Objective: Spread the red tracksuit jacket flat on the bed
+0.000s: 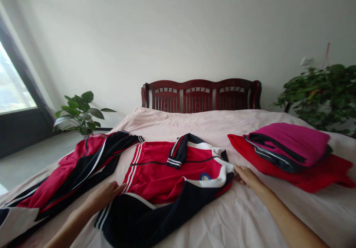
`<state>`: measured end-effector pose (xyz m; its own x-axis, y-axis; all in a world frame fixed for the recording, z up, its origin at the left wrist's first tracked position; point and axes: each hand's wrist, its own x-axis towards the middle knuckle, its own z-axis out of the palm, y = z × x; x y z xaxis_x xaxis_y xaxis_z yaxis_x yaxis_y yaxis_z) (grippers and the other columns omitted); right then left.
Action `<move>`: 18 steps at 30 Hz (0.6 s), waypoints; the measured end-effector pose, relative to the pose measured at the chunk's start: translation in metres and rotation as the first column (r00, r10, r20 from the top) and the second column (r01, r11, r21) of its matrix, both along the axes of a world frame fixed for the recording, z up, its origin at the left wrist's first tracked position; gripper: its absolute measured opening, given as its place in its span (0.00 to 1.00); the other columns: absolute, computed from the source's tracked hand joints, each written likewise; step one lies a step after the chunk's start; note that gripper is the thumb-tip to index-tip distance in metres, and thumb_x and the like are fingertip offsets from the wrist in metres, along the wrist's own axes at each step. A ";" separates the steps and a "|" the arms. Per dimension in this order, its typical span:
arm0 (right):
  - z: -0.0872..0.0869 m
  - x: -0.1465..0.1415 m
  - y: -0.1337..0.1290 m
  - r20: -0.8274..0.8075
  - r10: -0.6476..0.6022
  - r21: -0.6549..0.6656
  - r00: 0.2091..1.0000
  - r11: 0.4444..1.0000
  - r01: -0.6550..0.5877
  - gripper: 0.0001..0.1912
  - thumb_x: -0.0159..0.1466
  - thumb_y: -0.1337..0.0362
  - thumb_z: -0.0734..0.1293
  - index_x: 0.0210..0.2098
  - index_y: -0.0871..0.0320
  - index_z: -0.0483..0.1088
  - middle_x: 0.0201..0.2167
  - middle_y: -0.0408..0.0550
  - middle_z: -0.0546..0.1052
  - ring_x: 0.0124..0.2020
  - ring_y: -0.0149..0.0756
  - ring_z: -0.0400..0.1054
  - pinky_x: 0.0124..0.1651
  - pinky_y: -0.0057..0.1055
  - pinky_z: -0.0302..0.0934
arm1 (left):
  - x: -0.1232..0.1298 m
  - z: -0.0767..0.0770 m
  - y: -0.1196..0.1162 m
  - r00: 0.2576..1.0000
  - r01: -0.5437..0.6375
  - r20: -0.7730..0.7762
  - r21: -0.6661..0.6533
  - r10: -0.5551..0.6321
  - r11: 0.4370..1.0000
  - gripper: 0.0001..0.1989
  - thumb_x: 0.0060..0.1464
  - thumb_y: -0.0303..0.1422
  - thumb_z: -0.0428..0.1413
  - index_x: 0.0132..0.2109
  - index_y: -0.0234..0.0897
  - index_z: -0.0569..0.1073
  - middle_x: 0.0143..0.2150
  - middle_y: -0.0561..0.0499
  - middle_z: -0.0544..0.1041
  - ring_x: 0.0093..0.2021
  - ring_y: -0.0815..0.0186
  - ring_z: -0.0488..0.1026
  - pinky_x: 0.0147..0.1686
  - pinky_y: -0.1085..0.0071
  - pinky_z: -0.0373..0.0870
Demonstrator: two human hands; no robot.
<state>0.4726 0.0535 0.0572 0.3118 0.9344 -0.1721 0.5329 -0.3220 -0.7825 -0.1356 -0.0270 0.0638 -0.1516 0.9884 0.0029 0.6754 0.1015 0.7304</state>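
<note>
Hands: the left hand (pixel 111 193) has its fingers together at the jacket's striped hem, though whether they pinch the cloth I cannot tell; the right hand (pixel 244 175) appears to pinch the collar (pixel 224 163) corner between thumb and fingers.
Second jacket: this one (pixel 90 162) lies rumpled left of the left forearm; a wide sweep of that arm could drag it.
Jacket: the red-and-navy jacket (pixel 167 177) lies front up between the hands, hem left, collar right; an uneven pull on its two ends would skew it.
Near sleeve: this sleeve (pixel 167 214) bends loosely along the near side (the untidiest part), so lifting the body could leave it trailing.
Far sleeve: this one (pixel 180 151) is doubled onto the chest, and could slip off if the cloth were tilted.
Garment pile: the folded magenta garment (pixel 292 140) sits on red cloth (pixel 317 175) beside the right hand; a backward elbow knock might topple it.
</note>
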 end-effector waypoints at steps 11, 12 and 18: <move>0.007 -0.025 -0.006 -0.161 -0.060 0.386 0.985 0.915 0.118 0.19 0.54 0.48 0.64 0.36 0.56 0.70 0.28 0.45 0.75 0.33 0.39 0.70 0.33 0.30 0.63 | 0.024 -0.002 -0.003 0.967 -0.070 0.239 -0.083 0.088 0.994 0.29 0.34 0.58 0.63 0.35 0.38 0.73 0.24 0.53 0.75 0.27 0.60 0.73 0.29 0.67 0.67; 0.009 -0.025 -0.008 -0.183 -0.077 0.420 0.980 0.895 0.149 0.19 0.54 0.48 0.65 0.35 0.56 0.71 0.26 0.44 0.74 0.30 0.38 0.69 0.31 0.30 0.62 | 0.022 0.001 -0.007 0.953 -0.037 0.293 -0.133 0.075 0.990 0.32 0.34 0.57 0.64 0.40 0.38 0.74 0.27 0.51 0.78 0.30 0.57 0.76 0.31 0.66 0.70; 0.021 -0.033 -0.011 -0.335 0.066 0.284 0.940 0.958 0.034 0.20 0.54 0.46 0.66 0.36 0.56 0.69 0.17 0.39 0.68 0.18 0.32 0.63 0.21 0.26 0.53 | 0.024 0.026 -0.031 0.890 0.153 0.446 -0.087 -0.099 0.984 0.35 0.41 0.48 0.68 0.57 0.46 0.74 0.64 0.48 0.71 0.64 0.53 0.66 0.59 0.66 0.66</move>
<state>0.4392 0.0423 0.0782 0.2668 0.9637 0.0064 0.2238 -0.0555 -0.9730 -0.1116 -0.0575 0.0900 0.0154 0.9884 -0.1510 0.3025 0.1393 0.9429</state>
